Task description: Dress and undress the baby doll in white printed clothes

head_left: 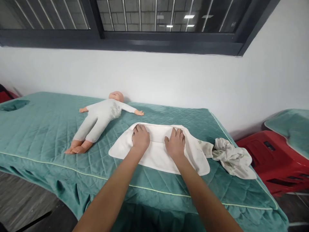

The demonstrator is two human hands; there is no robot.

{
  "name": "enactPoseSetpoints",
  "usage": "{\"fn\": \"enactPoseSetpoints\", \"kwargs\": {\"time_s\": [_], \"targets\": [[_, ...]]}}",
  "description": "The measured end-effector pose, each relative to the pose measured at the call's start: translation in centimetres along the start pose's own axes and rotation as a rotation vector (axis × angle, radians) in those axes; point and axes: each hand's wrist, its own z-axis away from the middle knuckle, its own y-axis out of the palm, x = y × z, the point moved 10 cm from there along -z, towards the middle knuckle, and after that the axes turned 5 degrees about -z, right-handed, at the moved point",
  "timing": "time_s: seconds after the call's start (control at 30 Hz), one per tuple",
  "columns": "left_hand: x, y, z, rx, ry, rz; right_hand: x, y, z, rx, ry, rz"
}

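Observation:
A white cloth [154, 158], perhaps a baby garment, lies spread on the green quilted bed cover [55, 125] in front of me. Its far edge is folded over. My left hand [140, 138] is on the left part of this fold, with its fingers curled into the fabric. On the right part, my right hand [175, 143] has its fingers bent round the cloth and its thumb out to the left. Fingertips of both hands are partly hidden. Farther back to the left, a baby doll [101, 116] in a white suit lies on its back, arms spread, apart from my hands.
A crumpled, patterned white cloth [233, 158] lies near the bed's right end, next to the spread one. Beyond that end stand red plastic chairs or stools [272, 158], partly under green fabric [292, 129]. A white wall [156, 77] and barred window [166, 19] rise behind the bed.

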Motion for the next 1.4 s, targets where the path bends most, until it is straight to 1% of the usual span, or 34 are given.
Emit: {"fn": "enactPoseSetpoints", "kwargs": {"time_s": [0.1, 0.17, 0.3, 0.4, 0.47, 0.67, 0.73, 0.83, 0.9, 1.03, 1.2, 1.3, 1.4], "targets": [[0.1, 0.2, -0.6, -0.037, -0.012, 0.122, -0.2, -0.7, -0.3, -0.059, -0.002, -0.028], [-0.1, 0.3, -1.1, -0.070, -0.004, 0.186, -0.3, -1.1, -0.7, -0.069, -0.002, -0.032], [-1.1, 0.6, -2.4, -0.154, 0.085, 0.232, -0.6, -1.0, -2.1, -0.050, -0.005, -0.027], [-1.8, 0.9, -3.5, -0.185, 0.119, 0.227, -1.1, -0.5, -3.6, -0.030, -0.010, -0.015], [-2.3, 1.2, -4.2, -0.177, 0.135, 0.198, -1.5, -0.2, -4.6, -0.019, -0.013, -0.008], [-3.9, 2.4, -5.9, -0.091, 0.126, 0.067, -2.0, 1.1, -7.5, -0.009, -0.050, -0.018], [-4.2, 2.6, -6.2, -0.094, 0.117, 0.052, -2.2, 1.5, -7.9, -0.015, -0.042, -0.029], [-4.5, 2.5, -6.5, -0.128, 0.110, 0.062, -2.6, 1.7, -8.1, -0.028, -0.029, -0.040], [-4.5, 2.7, -6.7, -0.131, 0.112, 0.070, -2.7, 1.9, -8.1, -0.022, -0.020, -0.045], [-4.5, 3.8, -7.3, -0.089, 0.135, 0.051, -2.7, 2.5, -8.1, 0.033, -0.011, -0.039], [-4.9, 5.3, -8.1, -0.010, 0.168, 0.056, -2.8, 3.3, -8.2, 0.131, 0.015, 0.010], [-4.9, 5.4, -8.4, -0.008, 0.168, 0.067, -2.8, 3.6, -8.5, 0.167, 0.031, 0.019], [-5.0, 5.3, -8.5, -0.022, 0.163, 0.079, -2.5, 3.8, -9.0, 0.170, 0.048, 0.029]]}}
